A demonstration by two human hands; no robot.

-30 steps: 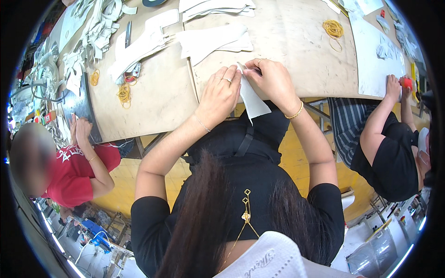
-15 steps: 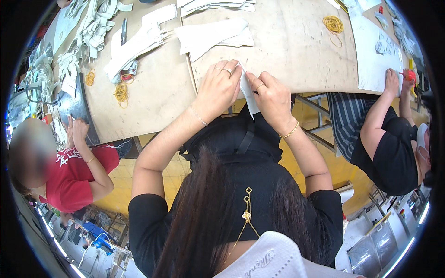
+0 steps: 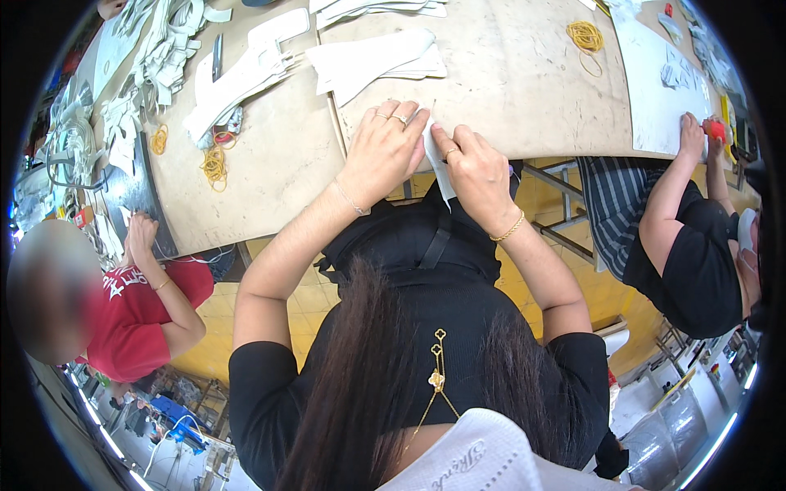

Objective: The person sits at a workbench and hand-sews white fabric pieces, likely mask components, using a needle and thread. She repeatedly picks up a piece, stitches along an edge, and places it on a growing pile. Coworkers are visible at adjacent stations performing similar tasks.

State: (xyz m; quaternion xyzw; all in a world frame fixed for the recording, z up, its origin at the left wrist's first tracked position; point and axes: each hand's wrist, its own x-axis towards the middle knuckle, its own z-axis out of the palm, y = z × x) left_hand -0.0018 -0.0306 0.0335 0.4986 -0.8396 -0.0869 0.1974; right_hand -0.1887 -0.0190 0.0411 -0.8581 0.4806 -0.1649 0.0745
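The left hand (image 3: 383, 151) and right hand (image 3: 475, 168) are both pinching a white strip (image 3: 436, 164) at the near edge of the desk (image 3: 508, 90), fingers closed on it, the strip hanging down between them over the edge. White pieces (image 3: 372, 61) are lying just beyond, rubber bands (image 3: 584, 35) further right

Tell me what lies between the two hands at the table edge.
Head view: a white cut piece sits between the left hand and right hand, both gripping it.
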